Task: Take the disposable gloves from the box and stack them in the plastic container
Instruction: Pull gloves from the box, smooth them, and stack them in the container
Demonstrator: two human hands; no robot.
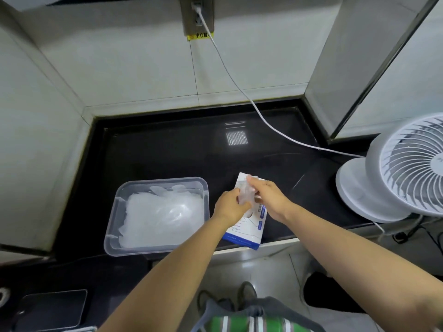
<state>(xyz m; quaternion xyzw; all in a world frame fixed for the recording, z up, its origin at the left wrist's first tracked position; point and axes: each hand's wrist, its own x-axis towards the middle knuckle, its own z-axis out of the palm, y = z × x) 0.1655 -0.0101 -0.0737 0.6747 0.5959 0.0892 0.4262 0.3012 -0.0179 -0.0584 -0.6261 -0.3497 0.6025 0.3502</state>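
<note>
One glove (pixel 245 195) pinched by left hand (pixel 230 206) and right hand (pixel 269 197), above box (pixel 249 232) at counter (pixel 179 152) front edge. Best drawn clear singly, flattened, laid square on stack (pixel 163 213) in container (pixel 114 226) just left of box.

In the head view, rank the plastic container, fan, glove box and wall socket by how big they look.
1. Fan and plastic container: similar, and the frame edge cuts the fan, so unranked.
2. Glove box, partly covered.
3. Wall socket.

The person wears a green-and-white striped garment (pixel 249 323) and a dark shoe (pixel 248 292).
</note>
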